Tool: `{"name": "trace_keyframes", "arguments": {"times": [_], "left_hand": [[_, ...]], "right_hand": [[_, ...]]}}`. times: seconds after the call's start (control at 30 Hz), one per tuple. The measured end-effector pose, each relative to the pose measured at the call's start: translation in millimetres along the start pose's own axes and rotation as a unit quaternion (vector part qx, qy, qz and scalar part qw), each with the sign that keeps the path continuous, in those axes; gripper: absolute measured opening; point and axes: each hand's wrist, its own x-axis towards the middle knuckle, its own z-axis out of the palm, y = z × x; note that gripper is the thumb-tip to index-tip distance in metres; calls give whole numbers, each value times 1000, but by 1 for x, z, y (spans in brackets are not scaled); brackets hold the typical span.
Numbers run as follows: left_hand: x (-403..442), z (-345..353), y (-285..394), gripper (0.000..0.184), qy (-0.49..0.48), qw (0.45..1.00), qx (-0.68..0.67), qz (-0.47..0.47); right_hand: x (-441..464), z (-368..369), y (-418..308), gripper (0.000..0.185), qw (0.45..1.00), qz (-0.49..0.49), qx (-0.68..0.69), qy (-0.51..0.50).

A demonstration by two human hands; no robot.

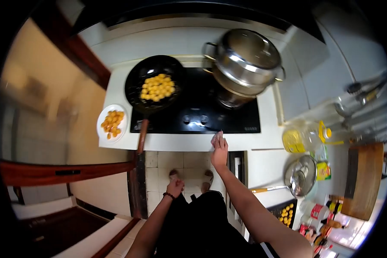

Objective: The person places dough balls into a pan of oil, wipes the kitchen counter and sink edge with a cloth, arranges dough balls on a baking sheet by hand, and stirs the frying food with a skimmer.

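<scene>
My right hand [219, 154] is at the front edge of the black cooktop [241, 122], its fingers pressed on a small, pale pinkish cloth [215, 138]. In front of my body hangs my left hand [175, 188], fingers curled and nothing visible in them; a dark bead bracelet is on that wrist. On the cooktop's left side, a black wok [135, 81] holds many small yellow balls [158, 87], and its wooden handle [142, 136] points toward me. A tall steel steamer pot [247, 64] with a glass lid stands on the right side.
A white plate [101, 136] of browned balls sits left of the wok. Along the right counter are an oil bottle [294, 139], a steel strainer [300, 170] with a wooden handle, a dark tray [274, 210] of yellow balls, and several condiment bottles. A cutting board [367, 180] stands farther right.
</scene>
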Motion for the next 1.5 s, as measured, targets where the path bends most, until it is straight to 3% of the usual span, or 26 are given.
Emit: {"name": "trace_keyframes", "arguments": {"times": [0.07,0.13,0.2,0.23,0.27,0.4,0.43,0.47,0.5,0.6,0.77,0.97,1.2,1.4,1.47,1.5], "left_hand": [[-7,-23,-29,22,-8,987,-125,-102],[-13,-58,-54,19,13,986,-134,-102],[-7,-107,-82,17,21,914,-364,-177],[-6,-138,-78,15,37,889,-425,-163],[-9,-165,-74,17,124,935,-310,-121],[48,-314,-95,22,182,896,-389,-113],[67,-349,-81,25,194,890,-398,-104],[91,-380,-68,27,205,885,-407,-94],[118,-407,-66,29,199,888,-408,-75],[164,-454,-57,27,180,903,-377,-102],[187,-465,-56,21,141,893,-403,-143],[198,-471,-35,9,136,873,-460,-83],[250,-476,-8,19,100,885,-452,-53],[185,-473,-24,32,128,919,-371,-44],[147,-460,-50,30,156,917,-365,-43],[126,-458,-56,30,162,918,-355,-64]], "right_hand": [[-2,27,-31,73,998,-58,-27,16],[-6,45,-74,76,997,-76,-4,-8],[-7,72,-115,74,995,-99,-13,0],[-6,83,-136,72,993,-116,-1,5],[-4,97,-158,72,992,-126,0,4],[-13,159,-232,72,992,-119,-34,-22],[-13,174,-248,71,976,-94,191,-39],[-12,187,-263,70,910,-63,406,-52],[-18,182,-287,69,992,-114,-40,-35],[-16,200,-301,67,986,-108,-101,-80],[-16,205,-303,71,986,-78,-102,-108],[-21,193,-327,75,990,-70,-83,-92],[-18,220,-349,73,993,-81,-67,-53],[-12,263,-424,67,993,-91,-36,-67],[-16,294,-446,63,984,-149,-27,-90],[-15,297,-469,53,983,-166,-11,-80]]}}
